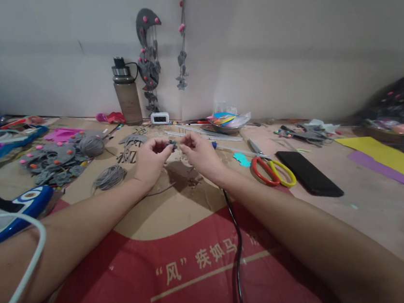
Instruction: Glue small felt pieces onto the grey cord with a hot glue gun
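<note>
Both my arms reach forward over a cardboard sheet [180, 212] with a red printed band. My left hand [151, 161] and my right hand [200, 154] meet at the middle, fingers curled and pinched together on a small dark grey felt piece [172, 145] held between them just above the cardboard. A thin grey thread [161, 190] runs along the cardboard under my left wrist. A ball of grey yarn [91, 145] and a flatter coil of grey cord [110, 177] lie to the left of my left hand.
Red-and-yellow scissors [271, 169] and a black phone [308, 173] lie right of my hands. Grey felt cutouts with pink dots [52, 163] sit at left, a water bottle [127, 92] and small clock [160, 118] by the wall. A black cable [236, 245] runs toward me.
</note>
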`<action>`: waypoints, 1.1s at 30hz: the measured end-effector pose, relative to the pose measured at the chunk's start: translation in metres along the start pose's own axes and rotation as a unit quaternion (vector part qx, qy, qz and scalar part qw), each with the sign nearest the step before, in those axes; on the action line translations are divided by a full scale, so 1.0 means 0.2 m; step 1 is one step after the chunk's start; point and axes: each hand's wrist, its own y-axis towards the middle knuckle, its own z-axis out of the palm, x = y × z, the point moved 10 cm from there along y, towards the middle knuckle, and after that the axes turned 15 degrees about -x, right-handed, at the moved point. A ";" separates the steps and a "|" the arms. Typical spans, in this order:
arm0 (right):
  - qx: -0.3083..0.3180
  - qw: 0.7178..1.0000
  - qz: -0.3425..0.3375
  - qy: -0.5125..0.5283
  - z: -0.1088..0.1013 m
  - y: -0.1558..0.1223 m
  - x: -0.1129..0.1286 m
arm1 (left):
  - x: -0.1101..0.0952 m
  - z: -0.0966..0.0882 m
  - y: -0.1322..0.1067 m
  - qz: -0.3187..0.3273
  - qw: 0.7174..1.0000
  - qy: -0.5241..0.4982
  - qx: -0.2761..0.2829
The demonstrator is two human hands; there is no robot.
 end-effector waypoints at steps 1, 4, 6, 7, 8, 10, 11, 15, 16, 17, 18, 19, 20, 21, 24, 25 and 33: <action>-0.010 0.999 -0.033 -0.021 -0.02 0.00 0.03 | 0.01 0.00 0.00 -0.007 1.000 -0.005 0.002; -0.023 0.995 -0.080 -0.050 -0.06 0.01 0.07 | 0.05 0.01 0.01 -0.022 1.000 -0.018 0.003; -0.019 0.995 -0.078 -0.061 -0.06 0.01 0.07 | 0.06 0.01 0.02 -0.026 0.999 -0.022 0.004; -0.012 0.995 -0.070 -0.068 -0.06 0.01 0.06 | 0.06 0.01 0.02 -0.026 0.999 -0.022 0.004; -0.004 0.996 -0.060 -0.073 -0.05 0.01 0.04 | 0.06 0.01 0.02 -0.023 1.000 -0.019 0.005; 0.005 0.997 -0.034 -0.062 -0.03 0.00 0.00 | 0.05 0.01 0.02 -0.008 1.000 -0.004 0.004; 0.002 0.999 -0.019 -0.043 -0.03 0.00 -0.02 | 0.03 0.01 0.01 0.005 1.000 0.009 0.002; -0.003 0.994 0.060 0.096 0.02 0.00 -0.07 | -0.05 -0.01 0.00 0.065 0.995 0.068 -0.013; 0.008 0.989 0.076 0.124 0.05 -0.01 -0.07 | -0.06 -0.01 0.00 0.076 0.994 0.080 -0.012; 0.022 0.986 0.088 0.143 0.07 -0.01 -0.07 | -0.07 0.00 0.00 0.084 0.992 0.089 -0.010; 0.034 0.983 0.095 0.151 0.09 -0.02 -0.07 | -0.08 0.00 -0.01 0.087 0.992 0.094 -0.006; 0.039 0.983 0.099 0.151 0.10 -0.02 -0.08 | -0.08 0.00 -0.01 0.086 0.992 0.095 -0.003; 0.039 0.983 0.103 0.146 0.10 -0.02 -0.08 | -0.08 0.01 -0.01 0.081 0.993 0.090 0.000; 0.032 0.985 0.104 0.135 0.09 -0.01 -0.09 | -0.06 0.01 -0.01 0.071 0.994 0.082 0.003; -0.005 0.995 0.064 0.071 0.03 0.00 -0.07 | -0.01 0.02 -0.01 0.019 0.999 0.046 0.017; -0.016 0.998 0.034 0.041 0.00 0.01 -0.05 | 0.01 0.03 -0.01 0.001 0.999 0.034 0.022; -0.018 0.978 -0.166 -0.129 -0.03 -0.02 0.15 | 0.09 0.05 0.00 -0.059 0.997 -0.035 0.028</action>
